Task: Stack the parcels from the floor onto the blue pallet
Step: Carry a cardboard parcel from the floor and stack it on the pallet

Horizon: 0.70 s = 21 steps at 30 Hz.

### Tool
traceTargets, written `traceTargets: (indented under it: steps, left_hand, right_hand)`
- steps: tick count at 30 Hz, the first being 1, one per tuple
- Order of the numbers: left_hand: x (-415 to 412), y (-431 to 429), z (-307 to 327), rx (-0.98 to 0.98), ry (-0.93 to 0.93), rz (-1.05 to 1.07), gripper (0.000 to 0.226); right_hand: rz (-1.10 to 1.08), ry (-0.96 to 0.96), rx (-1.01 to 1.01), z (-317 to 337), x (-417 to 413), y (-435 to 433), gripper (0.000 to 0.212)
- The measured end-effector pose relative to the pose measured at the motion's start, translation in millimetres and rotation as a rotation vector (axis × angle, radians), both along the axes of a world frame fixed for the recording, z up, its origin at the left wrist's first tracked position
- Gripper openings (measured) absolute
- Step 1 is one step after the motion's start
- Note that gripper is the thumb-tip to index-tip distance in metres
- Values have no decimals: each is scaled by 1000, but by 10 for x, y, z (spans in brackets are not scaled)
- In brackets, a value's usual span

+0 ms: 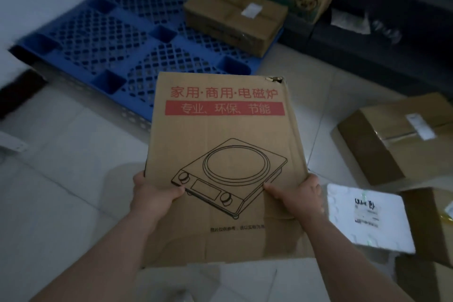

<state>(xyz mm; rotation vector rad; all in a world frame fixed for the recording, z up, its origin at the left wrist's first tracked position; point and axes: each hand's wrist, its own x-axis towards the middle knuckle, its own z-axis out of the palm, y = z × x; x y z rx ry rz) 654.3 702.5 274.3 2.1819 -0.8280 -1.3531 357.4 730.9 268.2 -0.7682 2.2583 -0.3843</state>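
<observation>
Cardboard cooker box, gripped at its near side edges by left hand and right hand, points lengthwise toward the blue pallet ahead-left.

A flat cardboard parcel printed with a cooker drawing fills the centre, held above the tiled floor. The left hand grips its edge at 7 o'clock and the right hand grips at 5 o'clock, thumbs on its top face. The blue pallet lies at 11 o'clock with a taped brown box on its right side at 12 o'clock, while a taped carton lies at 3 o'clock near a white padded bag at 4 o'clock.
</observation>
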Motion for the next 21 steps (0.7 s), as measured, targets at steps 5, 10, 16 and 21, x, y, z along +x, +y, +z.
traceTargets:
  steps: [5, 10, 16, 21]
  left_hand:
    - [260, -757, 278, -33, -77, -69, 89]
    - [328, -1428, 348, -20, -123, -113, 89]
    - [217, -2353, 244, 2, -210, -171, 90]
    - [175, -3137, 54, 26, -203, -224, 88]
  right_hand:
    - [-69, -28, -19, 207, 238, -586, 121]
    - [-107, -76, -21, 221, 300, -1144, 118]
    - [-152, -145, 1, 59, 242, -1938, 121]
    - [-173, -181, 34, -112, 168, -2572, 117]
